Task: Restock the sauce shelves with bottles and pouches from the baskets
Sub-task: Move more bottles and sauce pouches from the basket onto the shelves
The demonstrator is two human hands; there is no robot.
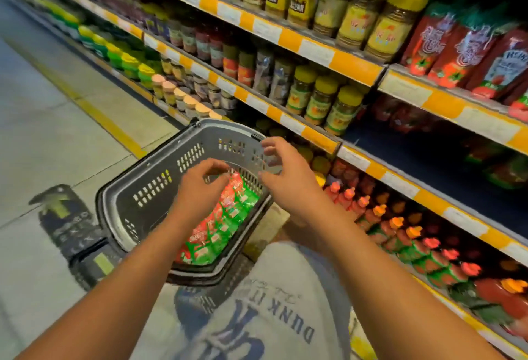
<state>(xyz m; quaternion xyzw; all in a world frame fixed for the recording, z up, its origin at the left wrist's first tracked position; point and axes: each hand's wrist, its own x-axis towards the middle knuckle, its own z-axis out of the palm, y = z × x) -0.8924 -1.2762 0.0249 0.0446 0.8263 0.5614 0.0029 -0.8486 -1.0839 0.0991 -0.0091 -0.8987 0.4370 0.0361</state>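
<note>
Place: shop aisle, sauce shelves (pixel 300 128) on the right.
Basket (pixel 148 188): grey, red-green pouches (pixel 228 217) inside.
Left hand (pixel 200 185): fingers loose, holding nothing, above the pouches.
Right hand (pixel 285 174): spread, holding nothing, beside it.

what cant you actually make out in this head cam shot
- Head view: how many pouches the grey basket holds; the left hand and forearm cover part of the pile.
- Pouch print: blurred, unreadable.
- Price tags on the shelf edge: too blurred to read.
- Far shelf jars at upper left: smeared by motion blur.
- Dark object on the floor left of the basket: unidentifiable.
- Right hand: no visible contact with anything.
</note>
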